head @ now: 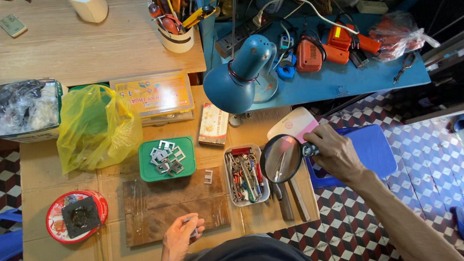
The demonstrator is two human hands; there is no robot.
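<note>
Here, the right hand [336, 152] grips a magnifier [281, 158] by its stiff handle, fragile lens at nine o'clock, while the left hand [181, 236] pinches a light metal clip [194, 231].

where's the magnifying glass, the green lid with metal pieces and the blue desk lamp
magnifying glass [280, 158], head view, middle of the round lens
green lid [186, 170], head view, bare right edge beside the metal pieces
blue desk lamp [239, 76], head view, top of the shade

Left hand [180, 235] curled low; right hand [335, 151] clenched, arm outstretched.
</note>
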